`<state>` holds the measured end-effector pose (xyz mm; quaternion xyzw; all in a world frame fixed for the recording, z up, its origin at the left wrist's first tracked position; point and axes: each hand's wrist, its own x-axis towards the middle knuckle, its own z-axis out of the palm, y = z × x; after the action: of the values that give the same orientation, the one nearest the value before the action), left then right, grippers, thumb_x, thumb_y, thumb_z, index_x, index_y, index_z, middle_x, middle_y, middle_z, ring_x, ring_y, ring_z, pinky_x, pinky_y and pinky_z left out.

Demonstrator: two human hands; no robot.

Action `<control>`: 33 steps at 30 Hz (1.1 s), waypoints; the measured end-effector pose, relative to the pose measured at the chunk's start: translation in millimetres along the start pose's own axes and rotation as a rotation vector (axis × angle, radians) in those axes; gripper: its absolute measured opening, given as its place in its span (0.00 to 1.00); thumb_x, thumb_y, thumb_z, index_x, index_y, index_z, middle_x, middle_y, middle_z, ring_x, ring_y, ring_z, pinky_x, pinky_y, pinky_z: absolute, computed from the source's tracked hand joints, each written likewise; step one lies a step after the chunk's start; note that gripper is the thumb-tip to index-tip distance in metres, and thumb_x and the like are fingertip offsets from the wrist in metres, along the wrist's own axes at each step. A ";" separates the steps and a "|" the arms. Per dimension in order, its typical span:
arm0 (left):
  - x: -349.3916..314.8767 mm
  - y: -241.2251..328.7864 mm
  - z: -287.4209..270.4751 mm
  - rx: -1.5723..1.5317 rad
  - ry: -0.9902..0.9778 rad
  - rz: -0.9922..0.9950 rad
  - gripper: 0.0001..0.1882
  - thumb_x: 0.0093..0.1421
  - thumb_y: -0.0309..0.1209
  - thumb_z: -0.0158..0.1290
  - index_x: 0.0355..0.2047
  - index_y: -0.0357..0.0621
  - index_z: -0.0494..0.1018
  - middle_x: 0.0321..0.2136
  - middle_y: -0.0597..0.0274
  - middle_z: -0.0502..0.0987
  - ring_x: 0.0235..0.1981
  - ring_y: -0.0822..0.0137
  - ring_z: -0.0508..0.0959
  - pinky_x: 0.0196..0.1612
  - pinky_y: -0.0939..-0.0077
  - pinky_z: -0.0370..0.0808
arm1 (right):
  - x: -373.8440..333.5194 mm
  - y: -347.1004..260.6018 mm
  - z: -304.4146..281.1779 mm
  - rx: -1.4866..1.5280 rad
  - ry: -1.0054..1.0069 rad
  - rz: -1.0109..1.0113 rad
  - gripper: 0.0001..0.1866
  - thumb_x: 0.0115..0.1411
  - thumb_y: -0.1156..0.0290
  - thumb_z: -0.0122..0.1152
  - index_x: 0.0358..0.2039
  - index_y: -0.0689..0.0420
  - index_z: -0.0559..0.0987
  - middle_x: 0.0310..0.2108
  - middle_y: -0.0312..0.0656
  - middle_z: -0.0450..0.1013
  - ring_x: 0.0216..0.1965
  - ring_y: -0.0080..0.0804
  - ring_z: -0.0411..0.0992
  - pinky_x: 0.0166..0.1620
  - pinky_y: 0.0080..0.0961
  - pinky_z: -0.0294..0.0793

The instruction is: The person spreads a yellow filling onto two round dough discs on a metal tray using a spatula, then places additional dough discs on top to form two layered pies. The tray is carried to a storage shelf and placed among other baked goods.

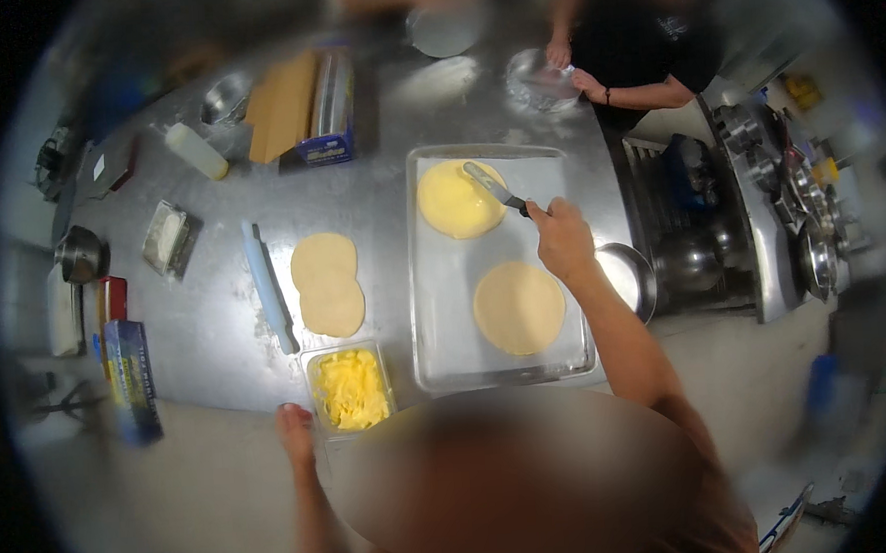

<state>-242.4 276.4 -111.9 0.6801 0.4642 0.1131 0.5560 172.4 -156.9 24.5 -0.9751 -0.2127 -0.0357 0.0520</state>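
My right hand grips a small palette knife by its dark handle. Its metal blade lies over the far dough round, whose top is coated with a shiny yellow spread. A second, bare dough round lies nearer on the same paper-lined baking tray. Low at the counter's front edge, my left hand is right beside a clear square tub of soft yellow spread that looks like butter. Its fingers seem bent, but whether they grip the tub's side is unclear.
Left of the tray lie overlapping dough rounds and a blue rolling pin. Farther off are a foil box, a squeeze bottle and a flour tub. A metal bowl stands near my right forearm. Across the counter, a co-worker's hands handle a bowl.
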 end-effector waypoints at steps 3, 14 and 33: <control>30.5 -23.0 -20.6 0.165 0.208 0.223 0.12 0.73 0.36 0.46 0.39 0.39 0.71 0.35 0.59 0.74 0.39 0.64 0.73 0.47 0.66 0.72 | 6.2 11.0 6.4 -0.040 -0.017 -0.023 0.27 0.57 0.78 0.59 0.59 0.50 0.77 0.43 0.47 0.71 0.43 0.48 0.73 0.45 0.42 0.80; 149.0 -50.4 -28.9 0.816 -0.091 -0.062 0.36 0.74 0.44 0.39 0.77 0.53 0.41 0.76 0.40 0.37 0.75 0.31 0.40 0.72 0.39 0.48 | -25.8 40.4 -68.6 0.119 -0.240 0.059 0.26 0.62 0.77 0.57 0.62 0.53 0.75 0.44 0.51 0.70 0.44 0.53 0.72 0.48 0.42 0.76; 130.2 -19.5 -5.1 0.879 -0.080 -0.338 0.43 0.71 0.58 0.38 0.77 0.65 0.29 0.77 0.48 0.24 0.75 0.32 0.29 0.67 0.22 0.40 | 14.8 -93.7 -10.2 0.457 -0.403 0.320 0.33 0.62 0.82 0.49 0.69 0.68 0.61 0.50 0.64 0.64 0.44 0.62 0.75 0.50 0.48 0.77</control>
<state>-185.0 377.4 -174.1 0.7698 0.5504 -0.2124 0.2437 146.2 -67.3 44.1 -0.9467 -0.0653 0.2148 0.2309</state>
